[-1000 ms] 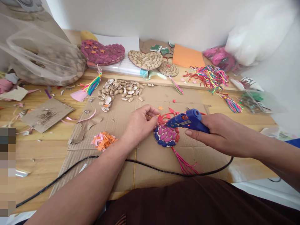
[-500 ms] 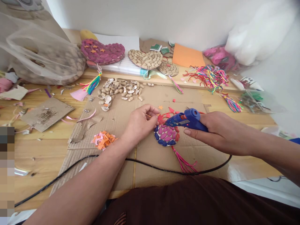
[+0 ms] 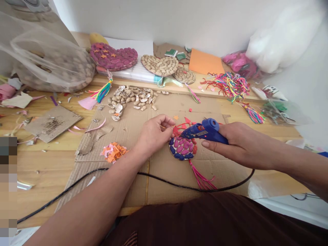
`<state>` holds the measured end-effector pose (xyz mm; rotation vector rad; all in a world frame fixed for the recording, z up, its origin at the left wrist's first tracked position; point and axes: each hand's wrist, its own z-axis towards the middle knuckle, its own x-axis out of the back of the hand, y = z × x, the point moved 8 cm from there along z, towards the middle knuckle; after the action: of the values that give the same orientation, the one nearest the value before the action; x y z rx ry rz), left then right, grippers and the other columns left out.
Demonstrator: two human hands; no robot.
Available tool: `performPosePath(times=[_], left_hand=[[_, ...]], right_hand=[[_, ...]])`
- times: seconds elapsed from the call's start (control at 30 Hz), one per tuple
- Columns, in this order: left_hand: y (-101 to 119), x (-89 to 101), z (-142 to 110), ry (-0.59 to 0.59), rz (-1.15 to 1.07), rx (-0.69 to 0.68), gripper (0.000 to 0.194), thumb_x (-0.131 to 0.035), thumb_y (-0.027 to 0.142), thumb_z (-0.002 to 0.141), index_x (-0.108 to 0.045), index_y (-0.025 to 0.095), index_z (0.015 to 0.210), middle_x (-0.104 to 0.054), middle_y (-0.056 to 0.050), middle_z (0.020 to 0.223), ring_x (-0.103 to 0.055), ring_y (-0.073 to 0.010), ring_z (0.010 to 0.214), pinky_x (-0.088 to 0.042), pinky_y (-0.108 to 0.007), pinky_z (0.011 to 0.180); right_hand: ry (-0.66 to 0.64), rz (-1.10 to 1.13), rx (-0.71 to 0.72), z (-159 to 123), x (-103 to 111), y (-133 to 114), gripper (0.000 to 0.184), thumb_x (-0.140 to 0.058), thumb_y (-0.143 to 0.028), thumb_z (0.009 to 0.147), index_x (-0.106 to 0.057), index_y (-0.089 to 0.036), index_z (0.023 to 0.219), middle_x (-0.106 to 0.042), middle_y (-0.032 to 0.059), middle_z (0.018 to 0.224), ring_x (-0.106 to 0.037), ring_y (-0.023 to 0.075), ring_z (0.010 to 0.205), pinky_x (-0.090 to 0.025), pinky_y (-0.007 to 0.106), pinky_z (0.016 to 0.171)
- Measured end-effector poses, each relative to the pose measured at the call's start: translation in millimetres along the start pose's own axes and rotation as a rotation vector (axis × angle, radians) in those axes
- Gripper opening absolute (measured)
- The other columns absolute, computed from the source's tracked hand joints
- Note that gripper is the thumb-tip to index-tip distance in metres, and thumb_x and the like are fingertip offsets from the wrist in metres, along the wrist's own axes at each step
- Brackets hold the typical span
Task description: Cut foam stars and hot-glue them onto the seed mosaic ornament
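Presently, a blue-and-red-rimmed magenta disc (image 3: 182, 147) lies beside the left hand (image 3: 159, 133) (fingertips nearly together, contents unclear); the right hand (image 3: 238, 145) grips a glue gun (image 3: 211, 131); bare cardboard (image 3: 160, 162) adjoins the left wrist.

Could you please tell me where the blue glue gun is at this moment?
In the head view, the blue glue gun is right of centre, held in the right hand, its nozzle at the upper part of the round peanut-shell piece.

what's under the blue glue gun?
The front of the glue gun overlaps the round ornament: magenta, blue and red pieces show. Cardboard lies beneath. The gun covers part of the ornament's upper area, so that can't be seen.
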<state>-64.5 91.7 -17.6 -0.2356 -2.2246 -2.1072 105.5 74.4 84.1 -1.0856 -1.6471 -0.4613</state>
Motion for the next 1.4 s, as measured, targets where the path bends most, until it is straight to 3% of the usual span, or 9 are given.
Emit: performPosePath(times=[0.3,0.57,1.2,1.4], left_hand=[[-1.2,-1.9,0.0,-0.020,-0.033,0.005,0.013,-0.062,0.019,0.077,-0.064,0.018,0.090,-0.070,-0.002,0.081,-0.069,-0.0136,0.066,-0.055,-0.025,0.059],[1.7,-2.4,-0.6,-0.014,-0.003,-0.028,0.014,-0.060,0.017,0.077,-0.064,0.018,0.090,-0.070,-0.002,0.082,-0.068,-0.0134,0.067,-0.055,-0.025,0.061],[0.2,-2.5,0.1,-0.004,-0.002,-0.034,0.010,-0.063,0.019,0.076,-0.065,0.019,0.086,-0.070,-0.003,0.083,-0.066,-0.0130,0.067,-0.055,-0.025,0.060],[0.3,-2.6,0.2,-0.004,-0.042,-0.009,0.011,-0.063,0.017,0.076,-0.064,0.019,0.087,-0.070,-0.002,0.081,-0.067,-0.0124,0.065,-0.055,-0.023,0.058]], right_hand=[[-0.007,0.033,-0.014,-2.1,-1.4,-0.7,0.048,-0.041,-0.058,0.095,-0.048,-0.021,0.066,-0.055,0.0014,0.059,-0.051,0.0156,0.052,-0.033,0.029,0.053],[-0.015,0.099,0.010,-3.9,0.2,-6.5,0.042,-0.042,-0.051,0.097,-0.051,-0.021,0.069,-0.057,-0.0001,0.060,-0.053,0.0153,0.054,-0.033,0.029,0.054],[0.040,-0.020,0.036,-6.4,-2.9,-3.3,0.047,-0.043,-0.052,0.096,-0.044,-0.021,0.061,-0.050,-0.0006,0.055,-0.047,0.0139,0.050,-0.030,0.029,0.052],[0.047,0.181,-0.061,-8.9,-3.1,7.3,0.048,-0.049,-0.056,0.093,-0.044,-0.021,0.061,-0.049,-0.0020,0.052,-0.046,0.0135,0.047,-0.032,0.028,0.048]])
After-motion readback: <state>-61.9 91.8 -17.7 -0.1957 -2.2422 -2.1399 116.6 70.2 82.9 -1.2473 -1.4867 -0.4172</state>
